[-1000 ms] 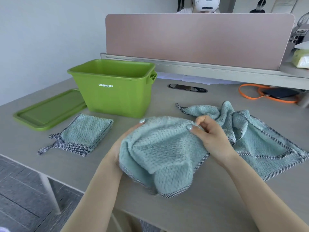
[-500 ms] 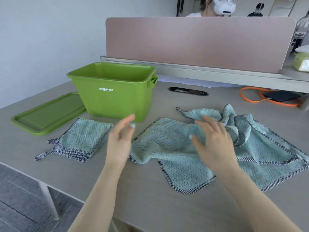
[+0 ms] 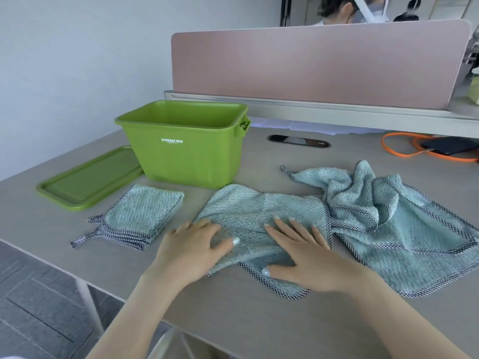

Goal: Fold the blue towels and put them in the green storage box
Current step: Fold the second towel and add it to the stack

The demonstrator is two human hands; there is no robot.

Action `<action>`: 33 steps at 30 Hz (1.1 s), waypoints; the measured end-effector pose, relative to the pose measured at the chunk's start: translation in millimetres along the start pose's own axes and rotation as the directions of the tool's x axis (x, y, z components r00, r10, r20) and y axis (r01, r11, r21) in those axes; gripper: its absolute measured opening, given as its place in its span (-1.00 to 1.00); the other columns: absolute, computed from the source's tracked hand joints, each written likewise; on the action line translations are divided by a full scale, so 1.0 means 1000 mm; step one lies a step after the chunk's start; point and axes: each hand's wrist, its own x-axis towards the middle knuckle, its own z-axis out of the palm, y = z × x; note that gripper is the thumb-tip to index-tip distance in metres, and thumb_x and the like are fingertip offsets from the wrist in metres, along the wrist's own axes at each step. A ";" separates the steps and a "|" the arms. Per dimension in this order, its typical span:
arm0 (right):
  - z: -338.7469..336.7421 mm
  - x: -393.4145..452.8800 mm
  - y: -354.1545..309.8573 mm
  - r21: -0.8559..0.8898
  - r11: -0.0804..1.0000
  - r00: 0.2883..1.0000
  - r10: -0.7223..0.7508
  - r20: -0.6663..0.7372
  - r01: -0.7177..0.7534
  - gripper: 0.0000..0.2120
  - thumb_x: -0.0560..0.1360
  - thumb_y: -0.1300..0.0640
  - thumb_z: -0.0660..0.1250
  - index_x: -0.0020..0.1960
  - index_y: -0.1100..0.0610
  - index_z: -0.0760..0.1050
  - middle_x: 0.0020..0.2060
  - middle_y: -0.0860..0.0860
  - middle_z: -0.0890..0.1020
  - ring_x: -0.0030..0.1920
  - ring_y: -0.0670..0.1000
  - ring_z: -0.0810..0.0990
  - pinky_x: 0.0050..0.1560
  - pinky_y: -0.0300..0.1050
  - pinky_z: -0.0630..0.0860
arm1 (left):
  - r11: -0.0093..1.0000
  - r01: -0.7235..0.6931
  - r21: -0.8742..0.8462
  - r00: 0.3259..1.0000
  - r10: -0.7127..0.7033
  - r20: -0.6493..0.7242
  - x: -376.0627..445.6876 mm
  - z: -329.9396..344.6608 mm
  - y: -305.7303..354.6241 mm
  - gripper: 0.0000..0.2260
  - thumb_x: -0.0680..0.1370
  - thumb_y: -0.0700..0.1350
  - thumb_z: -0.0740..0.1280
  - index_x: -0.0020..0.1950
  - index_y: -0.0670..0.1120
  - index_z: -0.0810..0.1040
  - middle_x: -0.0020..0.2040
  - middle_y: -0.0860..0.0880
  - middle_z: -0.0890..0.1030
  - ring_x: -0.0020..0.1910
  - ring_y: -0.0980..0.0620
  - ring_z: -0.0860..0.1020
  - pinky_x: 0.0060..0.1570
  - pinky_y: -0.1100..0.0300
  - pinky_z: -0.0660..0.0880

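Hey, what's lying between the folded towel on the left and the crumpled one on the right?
In the head view, a third blue towel lies between them, spread on the desk, with both hands pressing it flat.

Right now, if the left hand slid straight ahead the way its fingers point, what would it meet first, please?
The left hand lies flat on the spread towel, fingers pointing away and a little right. Going straight on, it would cross that towel and probably meet the green storage box first, though depth is uncertain.
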 end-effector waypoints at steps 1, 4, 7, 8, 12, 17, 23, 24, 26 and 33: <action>-0.003 -0.003 0.003 0.041 0.999 0.999 -0.026 0.040 0.024 -0.13 0.40 -0.40 0.12 0.49 -0.19 -0.30 0.46 -0.21 -0.35 0.45 -0.10 -0.42 0.45 0.02 -0.39 | 1.000 0.020 -0.004 0.998 -0.020 -0.061 0.001 -0.002 -0.003 -0.47 0.53 0.31 -0.04 0.39 0.08 0.30 0.42 0.07 0.35 0.37 -0.01 0.30 0.28 0.05 0.26; -0.015 -0.014 0.010 0.061 0.993 0.979 -0.114 0.169 0.105 -0.07 0.36 -0.31 0.33 0.48 -0.25 -0.23 0.46 -0.28 -0.31 0.43 -0.17 -0.43 0.43 -0.03 -0.39 | 0.999 0.043 -0.001 0.994 -0.043 -0.098 0.005 0.000 -0.010 -0.55 0.55 0.25 0.05 0.33 0.05 0.35 0.32 0.08 0.43 0.31 0.00 0.37 0.23 0.05 0.30; -0.026 -0.024 0.006 0.054 0.988 0.962 -0.153 0.227 0.144 -0.19 0.34 -0.31 0.35 0.45 -0.32 -0.01 0.46 -0.33 -0.11 0.46 -0.19 -0.22 0.47 -0.01 -0.24 | 1.000 0.008 -0.026 0.991 -0.012 -0.134 0.010 0.006 -0.012 -0.64 0.58 0.16 0.08 0.31 0.05 0.35 0.29 0.07 0.45 0.27 0.00 0.41 0.21 0.05 0.33; -0.029 -0.025 0.003 0.082 0.987 0.969 -0.151 0.194 0.138 -0.30 0.35 -0.32 0.33 0.42 -0.33 0.12 0.44 -0.34 0.02 0.45 -0.20 -0.07 0.48 -0.02 -0.15 | 0.998 -0.008 -0.061 0.981 -0.003 -0.192 0.012 0.005 -0.014 -0.69 0.59 0.10 0.08 0.28 0.05 0.38 0.25 0.06 0.49 0.21 0.00 0.46 0.15 0.07 0.38; -0.022 -0.012 0.003 0.137 0.985 0.949 -0.059 -0.310 0.106 -0.78 0.44 -0.23 0.26 0.02 -0.18 0.52 0.07 -0.24 0.53 0.15 -0.22 0.43 0.36 -0.08 0.12 | 0.987 -0.091 -0.132 0.960 0.052 -0.274 0.023 -0.004 -0.030 -0.73 0.61 -0.09 0.12 0.23 0.11 0.49 0.18 0.06 0.52 0.14 0.02 0.51 0.09 0.13 0.40; -0.018 -0.005 0.003 0.238 0.964 0.901 -0.002 -0.434 0.117 -0.94 0.45 0.00 0.35 -0.20 -0.08 0.54 -0.22 -0.17 0.53 -0.22 -0.24 0.46 -0.18 -0.35 0.36 | 0.985 -0.168 -0.040 0.985 0.169 0.031 0.025 0.001 -0.047 -0.63 0.62 0.04 0.05 0.44 0.25 0.19 0.50 0.17 0.13 0.48 0.01 0.06 0.43 0.03 -0.08; -0.005 -0.003 0.007 0.246 0.949 0.950 -0.125 -0.287 0.200 -0.95 0.42 0.02 0.41 -0.14 -0.10 0.55 -0.20 -0.16 0.53 -0.11 -0.22 0.48 -0.10 -0.33 0.42 | 0.974 -0.202 0.101 0.969 0.214 -0.122 0.010 0.010 -0.064 -0.41 0.47 0.33 -0.15 0.48 0.20 0.10 0.48 0.16 0.15 0.44 0.10 0.05 0.43 0.10 -0.11; -0.005 -0.002 0.012 0.253 0.946 0.949 -0.127 -0.290 0.204 -0.94 0.42 0.01 0.41 -0.12 -0.10 0.55 -0.18 -0.18 0.52 -0.09 -0.23 0.48 -0.06 -0.33 0.41 | 0.963 -0.253 0.088 0.948 0.265 -0.176 0.007 0.013 -0.068 -0.35 0.41 0.38 -0.25 0.45 0.23 0.15 0.46 0.19 0.19 0.42 0.14 0.06 0.42 0.13 -0.15; -0.006 0.001 0.021 0.300 0.932 0.951 -0.113 -0.289 0.202 -0.90 0.41 0.01 0.42 -0.07 -0.08 0.57 -0.12 -0.19 0.51 -0.06 -0.24 0.48 0.03 -0.31 0.41 | 0.936 -0.348 0.046 0.908 0.349 -0.234 0.005 0.020 -0.077 -0.29 0.39 0.41 -0.36 0.38 0.27 0.28 0.40 0.27 0.29 0.37 0.24 0.08 0.38 0.20 -0.23; -0.003 0.006 0.035 0.356 0.915 0.931 -0.053 -0.362 0.190 -0.91 0.42 0.09 0.43 -0.07 -0.01 0.61 -0.10 -0.14 0.56 -0.09 -0.24 0.52 -0.05 -0.39 0.41 | 0.943 -0.321 -0.086 0.894 0.272 -0.356 0.009 0.018 -0.075 -0.75 0.49 0.08 0.31 0.14 0.12 0.58 0.11 0.26 0.51 0.17 0.16 0.36 0.32 0.24 0.05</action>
